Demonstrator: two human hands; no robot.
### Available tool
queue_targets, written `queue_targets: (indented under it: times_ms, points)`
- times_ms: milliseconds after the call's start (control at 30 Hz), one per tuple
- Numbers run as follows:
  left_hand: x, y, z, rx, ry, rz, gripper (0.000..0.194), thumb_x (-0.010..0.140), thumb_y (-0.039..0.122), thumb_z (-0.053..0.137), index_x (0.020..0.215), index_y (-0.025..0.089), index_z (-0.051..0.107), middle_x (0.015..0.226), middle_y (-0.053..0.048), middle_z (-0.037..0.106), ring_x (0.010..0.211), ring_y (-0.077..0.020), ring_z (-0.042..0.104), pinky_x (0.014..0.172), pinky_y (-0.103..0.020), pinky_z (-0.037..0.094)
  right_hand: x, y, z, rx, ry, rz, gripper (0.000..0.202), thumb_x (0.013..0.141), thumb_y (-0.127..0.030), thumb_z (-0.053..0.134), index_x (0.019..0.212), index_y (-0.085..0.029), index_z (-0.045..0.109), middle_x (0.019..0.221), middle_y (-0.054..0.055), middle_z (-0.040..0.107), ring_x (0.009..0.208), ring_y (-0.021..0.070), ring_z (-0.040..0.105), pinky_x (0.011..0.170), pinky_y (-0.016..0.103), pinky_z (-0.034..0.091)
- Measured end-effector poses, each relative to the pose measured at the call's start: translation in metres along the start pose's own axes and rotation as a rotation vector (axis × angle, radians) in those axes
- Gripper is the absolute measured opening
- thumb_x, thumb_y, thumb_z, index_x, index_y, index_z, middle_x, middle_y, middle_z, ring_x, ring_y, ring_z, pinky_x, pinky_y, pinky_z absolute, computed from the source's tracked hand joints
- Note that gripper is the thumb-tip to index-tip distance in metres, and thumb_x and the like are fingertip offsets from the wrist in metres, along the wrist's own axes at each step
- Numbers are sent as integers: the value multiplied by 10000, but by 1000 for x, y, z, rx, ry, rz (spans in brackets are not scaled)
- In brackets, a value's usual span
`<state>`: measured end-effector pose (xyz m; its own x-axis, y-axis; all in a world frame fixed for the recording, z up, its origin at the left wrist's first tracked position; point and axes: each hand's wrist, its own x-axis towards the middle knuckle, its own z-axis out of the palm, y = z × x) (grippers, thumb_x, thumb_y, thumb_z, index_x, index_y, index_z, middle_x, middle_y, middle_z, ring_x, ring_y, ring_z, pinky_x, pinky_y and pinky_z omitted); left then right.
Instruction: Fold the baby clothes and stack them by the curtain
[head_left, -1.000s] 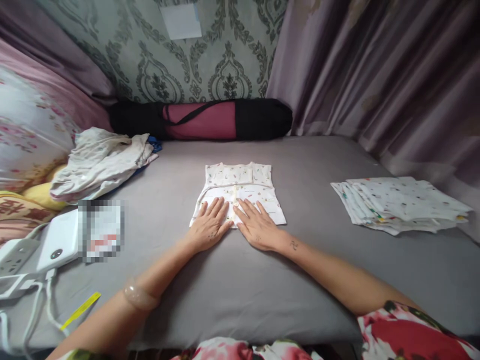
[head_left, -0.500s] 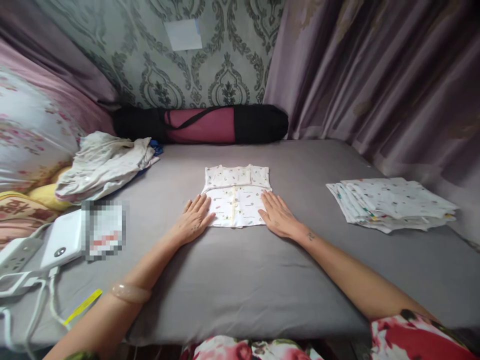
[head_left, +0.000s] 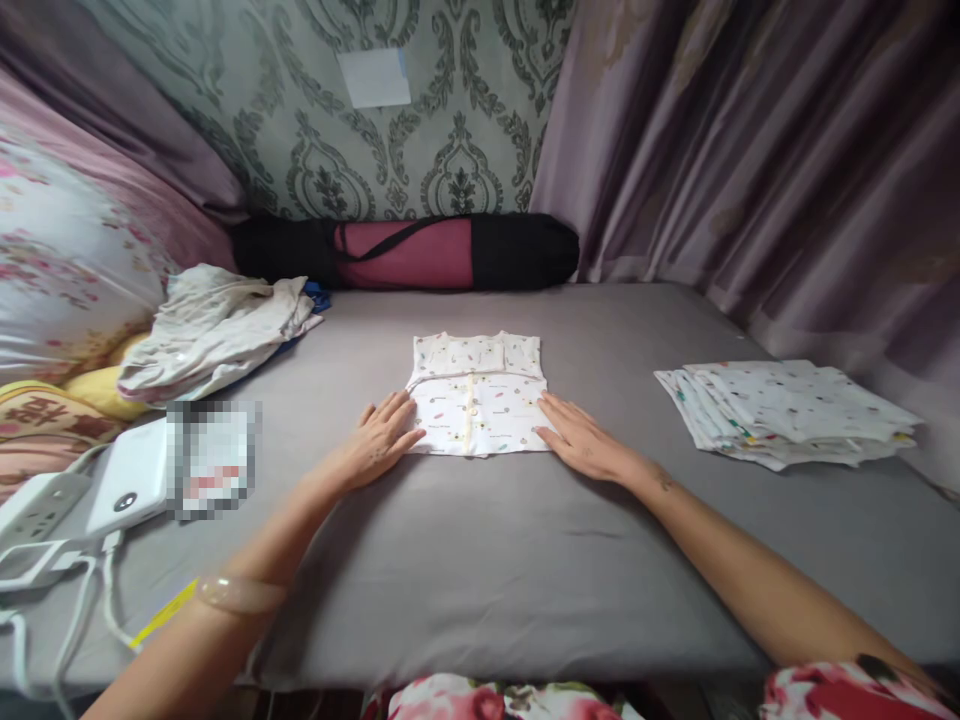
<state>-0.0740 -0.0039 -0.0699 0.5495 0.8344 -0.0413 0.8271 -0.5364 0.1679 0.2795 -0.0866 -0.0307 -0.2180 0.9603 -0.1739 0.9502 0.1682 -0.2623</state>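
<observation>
A small white printed baby shirt (head_left: pixel 472 400) lies folded on the grey sheet (head_left: pixel 487 560), its upper part turned over in a band and a yellowish strip with buttons running down the middle. My left hand (head_left: pixel 381 435) rests at the shirt's left edge, fingers stretched out and lying flat, thumb on the cloth. At the right edge lies my right hand (head_left: pixel 581 435), flat too, its fingertips touching the side of the shirt. Neither hand grips the cloth.
On the right is a stack of folded printed clothes (head_left: pixel 780 410). Crumpled pale clothes (head_left: pixel 217 330) lie on the left. Nearer on that side are a white power bank (head_left: pixel 131 475), a power strip (head_left: pixel 41 505) and cables. A black and maroon rolled bag (head_left: pixel 405 252) lies along the wall.
My right hand has slid slightly outward to the shirt's right edge, and my left hand slightly outward to the left. The shirt looks the same. The view has shifted a little.
</observation>
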Motion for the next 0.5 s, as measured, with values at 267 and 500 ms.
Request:
queue_targets:
  times_ms: [267, 500]
  points:
    - [-25, -7, -23, -47, 102, 324, 388, 980, 465, 373, 1162, 241, 632, 1245, -87, 605, 1147, -229, 549, 992, -387, 469, -33, 26, 1, -4, 187, -275, 350, 977, -301, 386, 1257, -245, 589, 1369, 103, 534, 1228, 223, 532, 1016, 373, 450]
    - [-32, 3, -38, 9, 94, 443, 307, 999, 286, 353, 1044, 209, 647, 1080, -83, 669, 1005, -203, 606, 864, -353, 520, -33, 22, 10, -236, 263, -374, 264, 960, -102, 398, 1037, -188, 635, 1114, 84, 640, 924, 206, 580, 790, 320, 480]
